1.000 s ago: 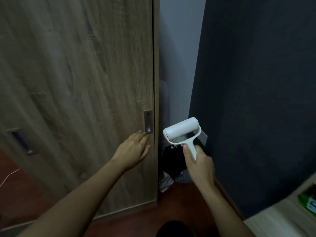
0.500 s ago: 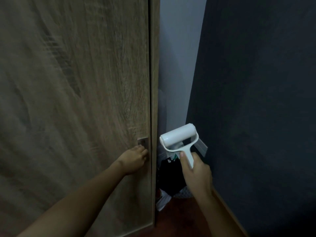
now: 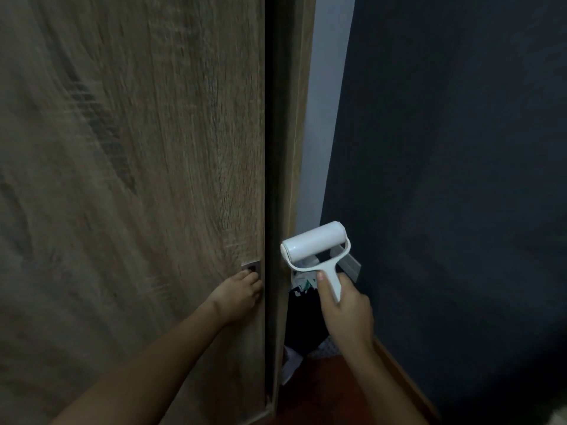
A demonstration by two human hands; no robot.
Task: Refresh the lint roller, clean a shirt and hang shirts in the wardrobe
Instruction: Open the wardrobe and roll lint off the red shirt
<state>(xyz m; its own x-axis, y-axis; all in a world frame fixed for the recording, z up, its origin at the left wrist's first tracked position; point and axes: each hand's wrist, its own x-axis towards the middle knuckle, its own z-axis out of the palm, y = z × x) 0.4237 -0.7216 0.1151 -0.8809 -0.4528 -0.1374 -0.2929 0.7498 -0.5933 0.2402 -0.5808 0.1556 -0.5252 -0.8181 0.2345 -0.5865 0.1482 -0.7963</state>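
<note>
Door: left hand hooked in its pull. Right hand, right of door, grips roller. Risk: fingers slipping from shallow pull; roller knocking frame.

Wardrobe door: wood grain smeared by motion blur; top, left and bottom cut off by the frame. Recessed handle: mostly covered by the fingers of the left hand. Dark gap beside the door: interior unreadable. Items on the floor behind the lint roller: too dim to identify.
</note>
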